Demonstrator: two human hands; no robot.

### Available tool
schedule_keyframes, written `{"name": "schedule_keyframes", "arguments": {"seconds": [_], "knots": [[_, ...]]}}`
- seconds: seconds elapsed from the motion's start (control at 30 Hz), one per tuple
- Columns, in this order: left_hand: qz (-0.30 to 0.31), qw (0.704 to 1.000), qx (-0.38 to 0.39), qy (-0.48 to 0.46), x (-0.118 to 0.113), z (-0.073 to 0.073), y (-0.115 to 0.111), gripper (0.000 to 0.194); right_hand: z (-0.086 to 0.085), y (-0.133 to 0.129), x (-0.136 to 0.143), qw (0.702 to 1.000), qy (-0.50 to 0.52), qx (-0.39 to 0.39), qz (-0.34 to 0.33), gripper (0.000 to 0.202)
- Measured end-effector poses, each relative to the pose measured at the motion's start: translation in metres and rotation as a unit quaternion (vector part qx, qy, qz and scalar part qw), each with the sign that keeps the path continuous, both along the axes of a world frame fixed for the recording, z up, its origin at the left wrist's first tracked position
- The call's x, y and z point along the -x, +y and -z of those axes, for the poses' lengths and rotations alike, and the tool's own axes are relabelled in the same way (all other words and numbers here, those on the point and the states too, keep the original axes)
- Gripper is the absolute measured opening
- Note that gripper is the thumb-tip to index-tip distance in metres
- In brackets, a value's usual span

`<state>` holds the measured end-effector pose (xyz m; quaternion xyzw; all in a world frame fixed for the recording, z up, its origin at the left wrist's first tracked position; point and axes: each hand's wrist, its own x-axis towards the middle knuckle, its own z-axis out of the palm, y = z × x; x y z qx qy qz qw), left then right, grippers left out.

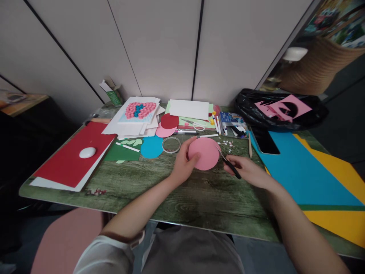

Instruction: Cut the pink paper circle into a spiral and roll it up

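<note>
My left hand point(185, 159) grips a pink paper circle point(205, 154) by its left edge, thumb on top and fingers behind. My right hand point(241, 167) is closed around the dark handles of a pair of scissors point(233, 168). The blades reach the circle's right edge; whether they are spread cannot be made out. Small white and pink scraps point(227, 145) lie just beyond the scissors. Left of the circle are a roll of tape point(171, 145) and a blue paper circle point(151, 147). A dark red circle point(170, 121) overlaps another pink circle point(165, 131) farther back.
Red sheets point(68, 156) with a white oval object point(87, 152) lie at left. Blue point(302, 171) and yellow sheets point(336, 224) cover the right side, near a phone point(265, 140). A black bag point(248, 110), white-handled scissors point(199, 126) and a pink-and-blue artwork point(140, 110) sit behind.
</note>
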<state>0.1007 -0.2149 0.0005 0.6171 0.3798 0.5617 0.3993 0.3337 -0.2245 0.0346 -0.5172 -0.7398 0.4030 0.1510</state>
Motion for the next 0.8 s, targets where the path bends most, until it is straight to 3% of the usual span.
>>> {"name": "schedule_keyframes", "arguments": {"seconds": [0.8], "knots": [[-0.016, 1.0, 0.008, -0.014, 0.0023, -0.005, -0.0009, 0.051, -0.001, 0.0012, -0.0048, 0.999, -0.02, -0.012, -0.021, 0.034]]}}
